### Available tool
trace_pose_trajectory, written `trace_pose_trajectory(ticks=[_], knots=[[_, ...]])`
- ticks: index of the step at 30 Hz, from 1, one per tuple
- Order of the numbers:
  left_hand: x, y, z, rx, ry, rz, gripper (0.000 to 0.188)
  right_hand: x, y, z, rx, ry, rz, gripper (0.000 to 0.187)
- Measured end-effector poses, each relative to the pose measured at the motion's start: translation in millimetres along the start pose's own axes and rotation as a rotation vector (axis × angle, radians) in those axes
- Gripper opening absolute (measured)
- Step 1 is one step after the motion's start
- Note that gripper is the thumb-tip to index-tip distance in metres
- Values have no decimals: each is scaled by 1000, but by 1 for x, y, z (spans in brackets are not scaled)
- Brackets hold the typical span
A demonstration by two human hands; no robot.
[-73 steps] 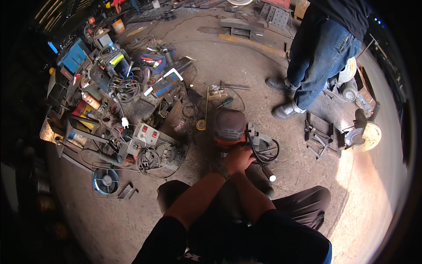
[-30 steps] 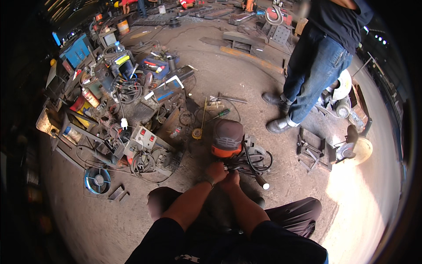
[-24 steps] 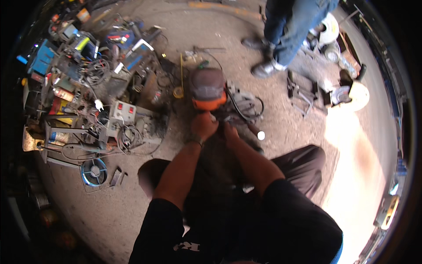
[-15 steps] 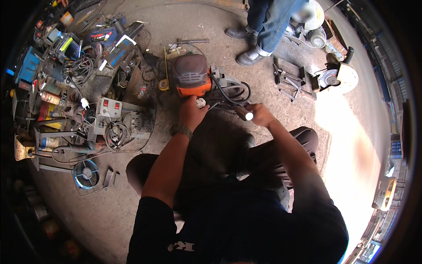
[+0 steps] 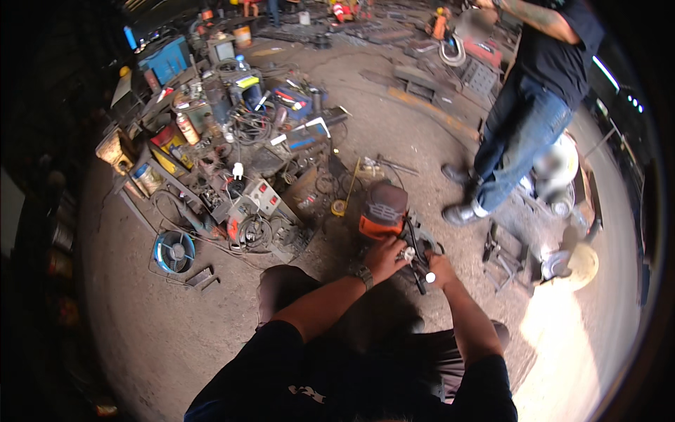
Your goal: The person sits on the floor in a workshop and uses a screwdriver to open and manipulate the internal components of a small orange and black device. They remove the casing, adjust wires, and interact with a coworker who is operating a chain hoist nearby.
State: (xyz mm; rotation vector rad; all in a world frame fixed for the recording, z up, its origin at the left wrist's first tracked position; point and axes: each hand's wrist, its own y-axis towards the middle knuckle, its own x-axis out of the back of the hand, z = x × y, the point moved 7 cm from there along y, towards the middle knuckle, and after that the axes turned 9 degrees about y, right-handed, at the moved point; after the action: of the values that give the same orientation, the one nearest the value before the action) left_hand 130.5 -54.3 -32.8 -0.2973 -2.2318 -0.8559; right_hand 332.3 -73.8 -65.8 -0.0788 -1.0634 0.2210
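Note:
A power machine with a dark grey and orange motor housing [image 5: 384,211] stands on the floor in front of my knees. Against its near side, my left hand [image 5: 384,260] is closed, with a small whitish piece [image 5: 407,254] by its thumb. What the hidden fingers grip I cannot make out. My right hand [image 5: 441,270], to the right, is closed round a metal tube whose bright round end [image 5: 430,277] faces me. A black cable [image 5: 413,247] runs down the machine between my hands.
Another person in jeans [image 5: 524,141] stands just beyond, to the right. A cut-off saw [image 5: 566,267] sits at the right. Left lie a switch box with red switches [image 5: 264,197], a blue fan [image 5: 174,252], a yellow tape measure [image 5: 339,207] and tangled cables [image 5: 253,126].
My view has tilted up and swung left, so the scene sits lower and farther right, showing more of the other person. Both hands stay at the machine in much the same hold.

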Motion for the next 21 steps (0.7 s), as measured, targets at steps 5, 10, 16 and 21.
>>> trace_pose_trajectory(ticks=[5,10,16,21], knots=[[-6,3,-12,14,-39,70,46,5,-7,-9,-27,347,-47,35],[-9,4,2,100,-234,99,48,-3,-3,-16,-45,888,232,42],[-11,12,-6,194,-280,153,46,-11,-9,-44,-103,1192,194,50],[-21,5,-24,84,-239,98,37,-8,-7,-31,-78,1280,286,56]])
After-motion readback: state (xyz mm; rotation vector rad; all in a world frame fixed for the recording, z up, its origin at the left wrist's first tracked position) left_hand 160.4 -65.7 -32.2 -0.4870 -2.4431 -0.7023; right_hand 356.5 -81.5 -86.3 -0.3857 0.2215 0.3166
